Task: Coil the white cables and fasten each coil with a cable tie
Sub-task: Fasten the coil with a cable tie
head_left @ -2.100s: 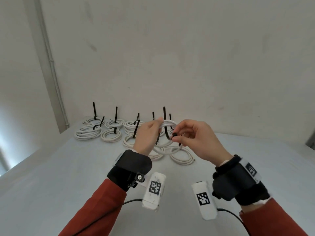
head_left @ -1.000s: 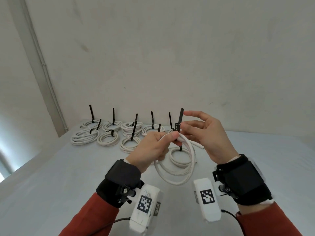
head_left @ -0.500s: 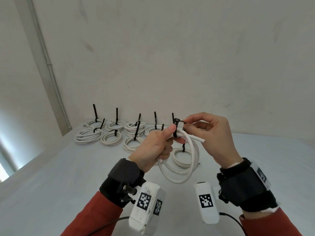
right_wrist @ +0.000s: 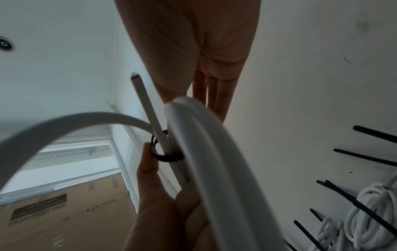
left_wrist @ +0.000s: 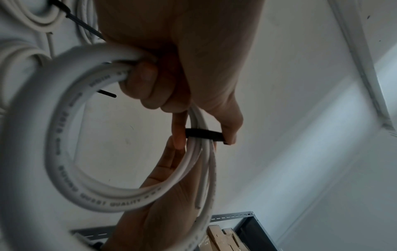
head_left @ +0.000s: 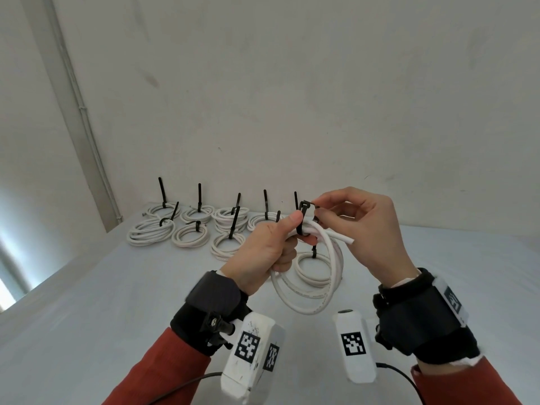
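My left hand [head_left: 287, 229] grips the top of a white cable coil [head_left: 306, 290], which hangs in the air above the table. A black cable tie [head_left: 302, 223] loops round the bundled strands right beside my left thumb. My right hand [head_left: 318, 210] pinches the tie at its head, the other fingers loosely curled. A loose cable end [head_left: 344, 238] sticks out to the right. The left wrist view shows the tie [left_wrist: 204, 135] across the coil [left_wrist: 64, 152] below my fist [left_wrist: 171, 84]. In the right wrist view the tie [right_wrist: 167, 157] circles the strands [right_wrist: 214, 161].
Several tied coils [head_left: 187, 229] with upright black tie tails lie in rows at the back of the grey table [head_left: 117, 302], one coil [head_left: 309, 270] directly behind the held one. A wall stands close behind. A cardboard box [right_wrist: 64, 212] shows beyond the table.
The tie's tail stood straight up a second ago; it is now bent over into a loop round the coil. My right fingers have curled in to pinch at the tie head.
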The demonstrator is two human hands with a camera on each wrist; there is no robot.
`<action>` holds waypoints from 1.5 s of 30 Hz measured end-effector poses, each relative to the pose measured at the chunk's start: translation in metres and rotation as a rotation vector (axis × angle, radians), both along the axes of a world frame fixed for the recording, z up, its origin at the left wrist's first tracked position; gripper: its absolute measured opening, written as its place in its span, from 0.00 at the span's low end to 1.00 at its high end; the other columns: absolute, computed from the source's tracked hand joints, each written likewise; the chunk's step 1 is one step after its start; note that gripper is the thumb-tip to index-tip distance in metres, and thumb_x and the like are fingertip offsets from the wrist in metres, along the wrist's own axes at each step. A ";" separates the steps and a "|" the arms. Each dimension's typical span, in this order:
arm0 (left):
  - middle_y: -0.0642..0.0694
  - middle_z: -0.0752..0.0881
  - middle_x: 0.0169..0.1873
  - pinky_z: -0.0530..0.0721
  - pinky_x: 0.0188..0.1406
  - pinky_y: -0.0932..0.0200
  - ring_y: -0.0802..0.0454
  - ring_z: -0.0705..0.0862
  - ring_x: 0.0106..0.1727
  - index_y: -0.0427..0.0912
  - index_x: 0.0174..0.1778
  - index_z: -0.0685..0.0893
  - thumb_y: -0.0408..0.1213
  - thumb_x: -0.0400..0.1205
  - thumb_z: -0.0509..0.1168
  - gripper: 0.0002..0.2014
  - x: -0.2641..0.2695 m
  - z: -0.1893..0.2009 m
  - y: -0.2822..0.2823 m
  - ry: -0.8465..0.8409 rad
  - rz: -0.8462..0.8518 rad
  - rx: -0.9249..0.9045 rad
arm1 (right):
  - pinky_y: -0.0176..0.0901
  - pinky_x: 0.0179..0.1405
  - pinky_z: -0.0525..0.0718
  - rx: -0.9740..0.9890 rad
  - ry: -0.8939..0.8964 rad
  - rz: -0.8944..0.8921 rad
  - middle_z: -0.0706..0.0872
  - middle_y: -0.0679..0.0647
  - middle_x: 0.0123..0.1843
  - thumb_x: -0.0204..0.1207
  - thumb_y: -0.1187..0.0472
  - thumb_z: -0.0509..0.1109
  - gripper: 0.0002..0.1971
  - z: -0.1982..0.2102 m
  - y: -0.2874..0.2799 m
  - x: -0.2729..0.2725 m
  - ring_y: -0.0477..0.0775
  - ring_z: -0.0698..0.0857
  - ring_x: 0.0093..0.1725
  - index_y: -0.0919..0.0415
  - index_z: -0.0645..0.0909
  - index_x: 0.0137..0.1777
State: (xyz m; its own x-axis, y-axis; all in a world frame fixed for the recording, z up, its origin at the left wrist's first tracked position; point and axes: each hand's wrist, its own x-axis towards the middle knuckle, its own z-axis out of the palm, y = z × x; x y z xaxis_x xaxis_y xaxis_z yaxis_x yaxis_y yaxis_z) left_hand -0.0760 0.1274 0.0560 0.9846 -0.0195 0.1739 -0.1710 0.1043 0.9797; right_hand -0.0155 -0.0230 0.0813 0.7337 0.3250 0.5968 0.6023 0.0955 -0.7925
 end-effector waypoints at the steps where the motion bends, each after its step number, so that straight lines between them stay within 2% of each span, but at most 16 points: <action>1: 0.48 0.52 0.24 0.51 0.23 0.61 0.56 0.51 0.23 0.45 0.29 0.87 0.59 0.74 0.61 0.22 0.000 0.000 0.000 0.002 0.000 -0.009 | 0.41 0.35 0.86 0.002 0.007 -0.002 0.91 0.53 0.38 0.71 0.77 0.74 0.11 0.000 0.000 0.001 0.56 0.89 0.34 0.60 0.89 0.41; 6: 0.47 0.51 0.25 0.53 0.21 0.63 0.55 0.51 0.24 0.42 0.31 0.86 0.62 0.71 0.64 0.24 0.001 0.001 0.001 0.004 0.007 -0.009 | 0.42 0.35 0.87 -0.007 0.004 -0.006 0.91 0.54 0.38 0.70 0.76 0.75 0.10 -0.002 0.000 0.002 0.58 0.89 0.35 0.59 0.89 0.41; 11: 0.47 0.52 0.25 0.55 0.20 0.65 0.56 0.52 0.23 0.44 0.29 0.87 0.58 0.74 0.60 0.22 0.001 0.001 0.000 0.015 0.002 -0.001 | 0.40 0.36 0.86 -0.020 -0.053 0.001 0.90 0.53 0.38 0.71 0.76 0.75 0.11 -0.002 0.000 0.003 0.56 0.89 0.36 0.58 0.89 0.41; 16: 0.49 0.52 0.24 0.54 0.20 0.64 0.56 0.52 0.22 0.41 0.32 0.86 0.59 0.75 0.60 0.23 0.001 0.001 0.001 0.025 -0.008 0.000 | 0.40 0.37 0.86 -0.024 -0.088 0.008 0.90 0.55 0.38 0.71 0.76 0.75 0.12 -0.004 0.001 0.005 0.55 0.89 0.36 0.57 0.89 0.41; 19: 0.49 0.52 0.24 0.55 0.20 0.64 0.56 0.52 0.22 0.41 0.32 0.86 0.62 0.71 0.64 0.24 0.001 0.001 0.002 0.021 -0.023 -0.003 | 0.43 0.39 0.87 -0.010 -0.134 0.010 0.89 0.56 0.40 0.71 0.77 0.74 0.14 -0.005 0.000 0.005 0.56 0.89 0.37 0.55 0.88 0.41; 23: 0.51 0.53 0.22 0.56 0.19 0.64 0.56 0.52 0.22 0.41 0.34 0.87 0.62 0.68 0.64 0.25 0.000 0.002 0.004 0.030 -0.062 -0.027 | 0.49 0.41 0.87 0.016 -0.182 0.018 0.88 0.59 0.40 0.71 0.77 0.73 0.14 -0.006 0.001 0.006 0.59 0.89 0.38 0.55 0.88 0.41; 29: 0.52 0.54 0.21 0.55 0.19 0.63 0.57 0.52 0.21 0.38 0.37 0.86 0.61 0.67 0.65 0.25 -0.001 0.003 0.005 0.046 -0.086 -0.056 | 0.38 0.40 0.84 0.017 -0.298 -0.016 0.84 0.49 0.40 0.72 0.75 0.73 0.15 -0.007 0.001 0.008 0.50 0.87 0.37 0.52 0.89 0.42; 37: 0.52 0.54 0.20 0.54 0.21 0.61 0.57 0.52 0.21 0.39 0.34 0.86 0.59 0.65 0.64 0.24 -0.001 0.002 0.002 0.055 -0.072 -0.058 | 0.44 0.40 0.83 0.004 -0.431 -0.065 0.83 0.51 0.40 0.73 0.72 0.73 0.12 -0.007 0.004 0.004 0.52 0.85 0.39 0.53 0.88 0.46; 39: 0.52 0.54 0.20 0.54 0.20 0.62 0.56 0.52 0.21 0.39 0.34 0.85 0.60 0.65 0.63 0.24 -0.001 0.002 0.001 0.060 -0.074 -0.058 | 0.47 0.40 0.84 -0.009 -0.426 -0.047 0.85 0.52 0.40 0.74 0.70 0.73 0.11 -0.007 0.003 0.004 0.54 0.86 0.40 0.53 0.89 0.47; 41: 0.53 0.54 0.20 0.54 0.20 0.62 0.56 0.51 0.21 0.39 0.33 0.85 0.60 0.66 0.63 0.24 -0.001 0.002 0.002 0.055 -0.080 -0.050 | 0.45 0.42 0.84 0.017 -0.349 -0.015 0.87 0.53 0.41 0.73 0.71 0.75 0.10 -0.008 0.004 0.002 0.55 0.87 0.42 0.55 0.89 0.47; 43: 0.53 0.54 0.19 0.54 0.20 0.62 0.57 0.52 0.20 0.39 0.33 0.84 0.61 0.66 0.63 0.24 0.000 0.003 0.004 0.049 -0.088 -0.046 | 0.42 0.45 0.85 0.091 -0.237 0.000 0.88 0.56 0.41 0.70 0.74 0.77 0.14 -0.007 0.005 -0.002 0.55 0.89 0.43 0.55 0.83 0.45; 45: 0.53 0.54 0.19 0.56 0.19 0.64 0.57 0.52 0.20 0.40 0.32 0.85 0.61 0.66 0.63 0.24 0.001 0.003 0.006 0.051 -0.106 -0.050 | 0.42 0.45 0.86 0.153 -0.204 -0.002 0.88 0.58 0.39 0.67 0.76 0.78 0.18 -0.007 0.006 -0.006 0.56 0.90 0.41 0.55 0.76 0.44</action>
